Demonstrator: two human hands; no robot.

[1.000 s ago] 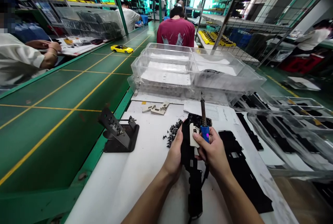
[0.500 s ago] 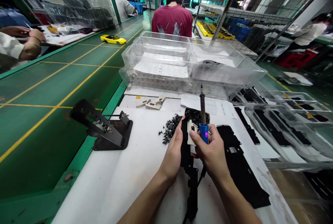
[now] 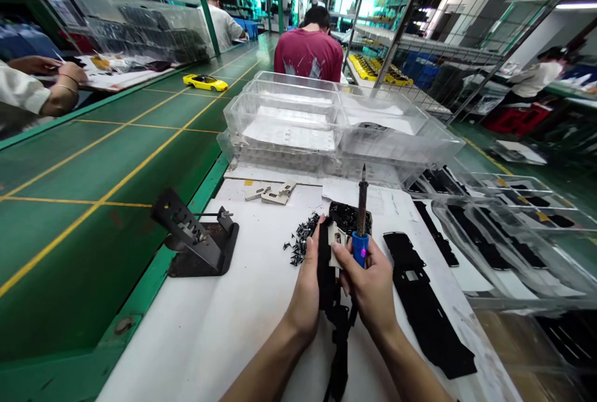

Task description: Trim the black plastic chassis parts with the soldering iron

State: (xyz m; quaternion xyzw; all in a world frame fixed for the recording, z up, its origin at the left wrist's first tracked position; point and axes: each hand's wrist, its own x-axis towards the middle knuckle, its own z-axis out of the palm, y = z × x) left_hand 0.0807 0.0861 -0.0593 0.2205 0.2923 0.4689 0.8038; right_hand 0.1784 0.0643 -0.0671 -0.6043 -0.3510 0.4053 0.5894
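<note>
My left hand (image 3: pixel 305 287) is closed along the left side of a long black part (image 3: pixel 325 265), holding it above the white worktop. In my right hand (image 3: pixel 370 284) is a soldering iron (image 3: pixel 360 228) with a blue handle, its tip pointing up and a small light glowing on the handle. The thumb of that hand also presses a small cream-coloured piece (image 3: pixel 334 237) against the black part. Just beyond the hands lie a heap of small black screw-like pieces (image 3: pixel 303 237) and a dark container (image 3: pixel 342 215) full of small black bits. Some fingertips are hidden behind the parts.
A black metal iron stand (image 3: pixel 200 246) is at the left edge. Several cream pieces (image 3: pixel 275 192) lie farther back. Flat black panels (image 3: pixel 426 308) rest at right. Clear plastic trays (image 3: pixel 284 116) are stacked ahead. On the green conveyor (image 3: pixel 116 159) sits a yellow toy car (image 3: pixel 205 82). Co-workers sit nearby.
The camera view has tilted up slightly. Both hands, the black part and the iron sit a little lower and farther left in view; the grip looks the same.
</note>
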